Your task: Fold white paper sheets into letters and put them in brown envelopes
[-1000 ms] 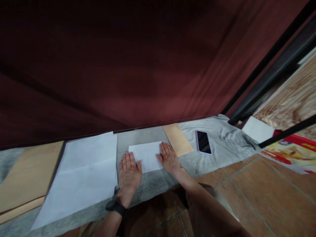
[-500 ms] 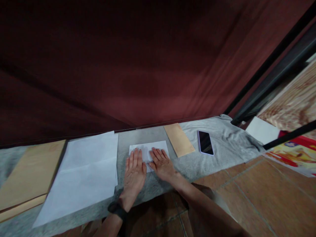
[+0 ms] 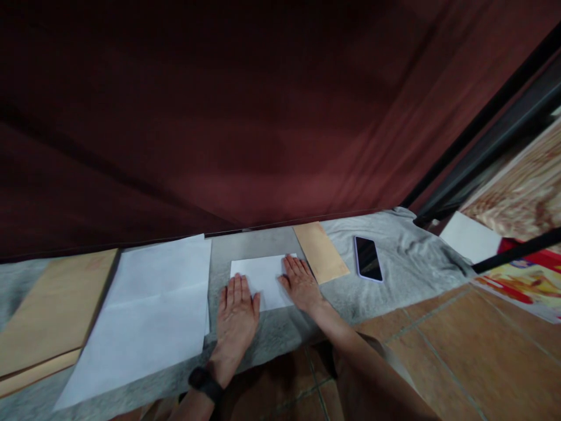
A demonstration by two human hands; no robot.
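Observation:
A small white rectangle of paper (image 3: 267, 278), which looks folded, lies on the grey cloth in front of me. My left hand (image 3: 238, 310) rests flat over its lower left corner, fingers stretched out. Over its right end my right hand (image 3: 302, 286) lies flat with the fingers extended, covering that edge. Just beyond the right hand is a brown envelope (image 3: 322, 252). Left of my left hand, large white sheets (image 3: 153, 316) with a crease across them are stacked.
Large brown envelopes (image 3: 56, 304) lie at the far left. A phone (image 3: 368, 258) in a light purple case sits on the grey cloth (image 3: 407, 257) at right. A dark red curtain (image 3: 263, 146) hangs behind; black bars (image 3: 491, 111) and a colourful box (image 3: 526, 275) stand at right.
My hands have moved apart over the paper: the right slid toward its right end, the left slightly down and left. More of the white paper shows between them.

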